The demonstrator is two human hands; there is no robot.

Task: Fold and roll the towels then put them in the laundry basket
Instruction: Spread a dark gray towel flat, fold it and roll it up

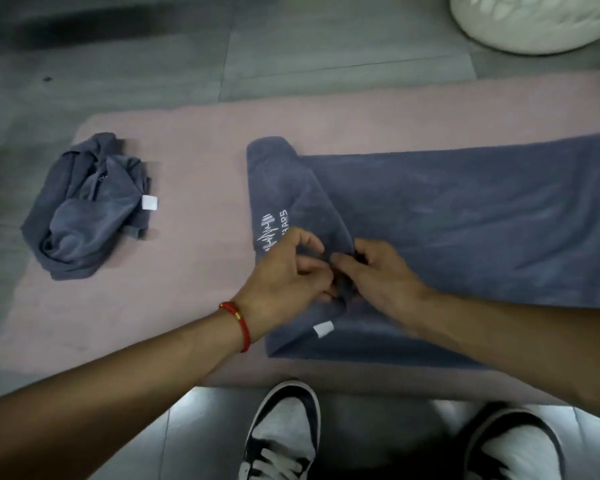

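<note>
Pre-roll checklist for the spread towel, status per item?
1. Both hands on cloth: left hand and right hand pinch the folded corner of the spread towel: ok.
2. Towel flat on pink mat: mostly flat, left end folded over: ok.
3. Roll started: not ok, no roll yet.
4. Crumpled towel apart from the working one: ok.
5. Laundry basket in view: only a white rim at top right, cannot tell.

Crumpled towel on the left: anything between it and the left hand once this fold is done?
Nothing visible. Only bare pink mat lies between the left hand and the crumpled towel; both hands pinch the spread towel.
</note>
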